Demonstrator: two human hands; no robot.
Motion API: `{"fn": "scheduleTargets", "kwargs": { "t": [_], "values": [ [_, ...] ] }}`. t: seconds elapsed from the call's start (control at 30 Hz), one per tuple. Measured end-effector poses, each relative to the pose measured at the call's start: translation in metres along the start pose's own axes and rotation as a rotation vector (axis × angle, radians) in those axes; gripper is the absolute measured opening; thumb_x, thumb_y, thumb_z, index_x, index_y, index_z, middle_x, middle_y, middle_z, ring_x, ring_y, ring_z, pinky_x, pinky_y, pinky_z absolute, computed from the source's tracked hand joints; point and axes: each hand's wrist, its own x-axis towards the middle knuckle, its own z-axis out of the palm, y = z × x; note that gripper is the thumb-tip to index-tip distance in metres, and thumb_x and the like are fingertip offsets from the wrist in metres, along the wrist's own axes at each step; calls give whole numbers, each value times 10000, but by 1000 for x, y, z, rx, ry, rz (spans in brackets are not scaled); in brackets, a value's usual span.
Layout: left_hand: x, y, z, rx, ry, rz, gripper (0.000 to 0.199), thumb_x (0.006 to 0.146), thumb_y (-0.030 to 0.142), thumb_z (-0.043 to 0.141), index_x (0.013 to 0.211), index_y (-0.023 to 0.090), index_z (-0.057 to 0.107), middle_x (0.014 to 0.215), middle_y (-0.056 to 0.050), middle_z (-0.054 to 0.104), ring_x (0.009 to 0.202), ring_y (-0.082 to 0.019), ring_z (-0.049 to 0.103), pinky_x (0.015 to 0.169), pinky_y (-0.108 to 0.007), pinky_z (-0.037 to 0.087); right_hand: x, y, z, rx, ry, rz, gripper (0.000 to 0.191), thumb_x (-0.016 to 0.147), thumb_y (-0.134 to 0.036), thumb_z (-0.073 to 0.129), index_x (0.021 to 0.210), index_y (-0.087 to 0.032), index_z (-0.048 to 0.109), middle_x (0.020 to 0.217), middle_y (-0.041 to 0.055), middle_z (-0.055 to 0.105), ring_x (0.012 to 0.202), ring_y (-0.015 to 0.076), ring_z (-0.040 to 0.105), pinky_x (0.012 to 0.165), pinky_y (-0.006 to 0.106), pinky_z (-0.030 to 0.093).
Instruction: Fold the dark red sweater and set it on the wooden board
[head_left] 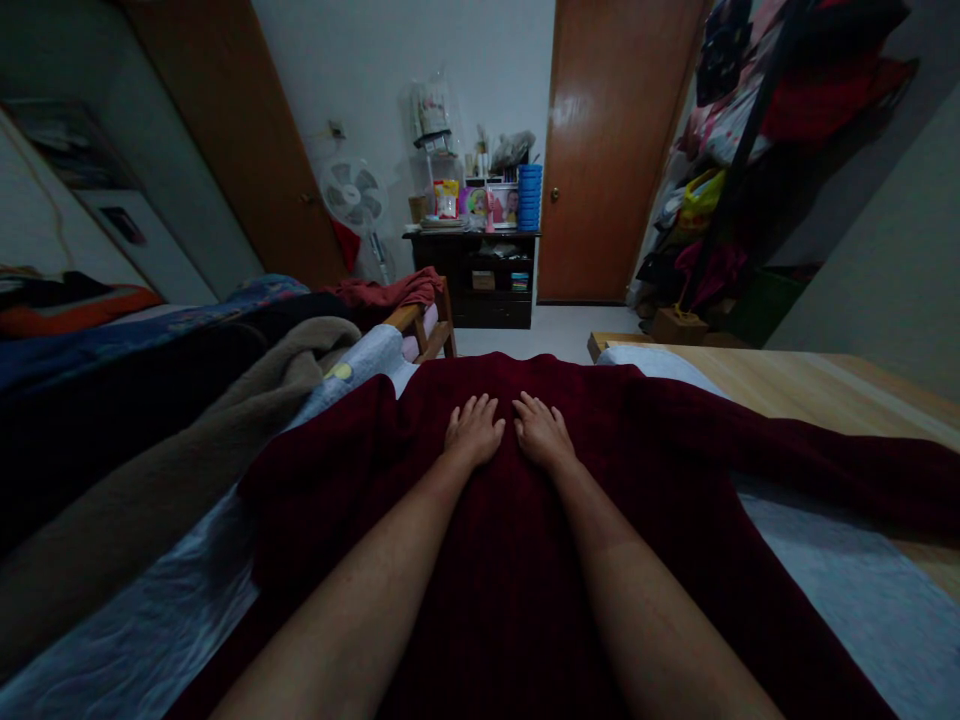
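Note:
A dark red long-sleeved garment, apparently a sweater, lies spread out in front of me with its collar end away from me. My left hand rests flat on its upper middle, fingers slightly apart. Beside it, a small gap away, my right hand also lies palm down on the cloth with fingers spread. One sleeve stretches out to the right, while the left sleeve looks folded or bunched. Beneath the garment is a pale blue-grey sheet.
A brown blanket and dark bedding lie along the left. Bare wooden board shows at right. Beyond stand a white fan, a dark cabinet with items on top, and a brown door. Clothes and bags hang at right.

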Motion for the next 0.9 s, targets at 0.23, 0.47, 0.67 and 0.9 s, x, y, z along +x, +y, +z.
{"fn": "scheduleTargets", "kwargs": {
  "t": [0.23,0.47,0.67,0.9],
  "values": [
    [29,-25,-1,84,11,27,656,903,601,289,1466,264,313,1555,-96,252,1428,-302,186,1137,-494,140,2,1,4,-6,28,-3,480,941,-307,351,1417,-262,395,1544,-3,280,1395,198,264,1143,442,153],
    [48,-35,-3,119,37,-163,714,851,691,295,1449,304,343,1559,-122,220,1421,-409,109,1095,-583,121,1,0,1,10,19,8,484,939,-310,345,1417,-256,395,1543,-11,280,1393,204,271,1142,446,167],
    [64,-44,-15,207,118,-139,682,884,595,311,1348,121,470,1345,-207,497,1239,-373,409,998,-507,320,1,1,2,-3,21,11,479,940,-319,352,1413,-261,400,1542,-15,282,1392,199,274,1150,427,154],
    [89,-51,-20,282,150,-126,449,920,384,363,1230,135,573,1318,-180,510,1263,-329,392,1049,-481,242,2,2,2,9,20,8,481,942,-334,346,1416,-265,395,1543,-14,279,1397,198,262,1150,435,160]
  ]
}}
